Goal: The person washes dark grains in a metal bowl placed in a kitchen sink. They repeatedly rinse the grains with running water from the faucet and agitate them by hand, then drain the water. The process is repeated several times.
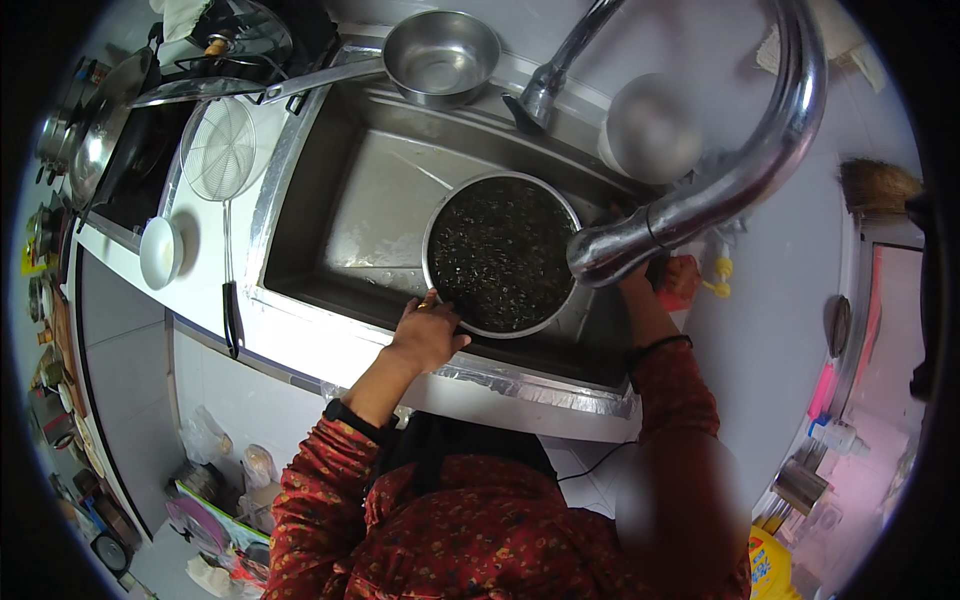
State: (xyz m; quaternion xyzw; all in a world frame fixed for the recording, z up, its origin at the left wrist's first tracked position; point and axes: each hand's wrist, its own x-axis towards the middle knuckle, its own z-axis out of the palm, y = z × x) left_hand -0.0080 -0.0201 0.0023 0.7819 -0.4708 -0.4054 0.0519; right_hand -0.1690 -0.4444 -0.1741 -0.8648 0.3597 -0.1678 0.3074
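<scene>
A round metal basin (501, 253), filled with dark, wet leafy or grainy matter in liquid, sits in the steel sink (360, 112). My left hand (427, 330), with a ring on one finger, rests at the basin's lower left rim, fingers on the edge and thumb outside. My right hand (637, 277) is at the basin's right side, mostly hidden behind the chrome faucet (787, 127); what its fingers do cannot be seen. The spout's end hangs over the basin's right rim.
A long-handled steel pan (441, 56) sits on the sink's back edge. On the left counter lie a wire skimmer (220, 150) and a white bowl (161, 253). Another bowl (649, 127) stands behind the sink. A yellow-topped pump bottle (722, 270) stands at right.
</scene>
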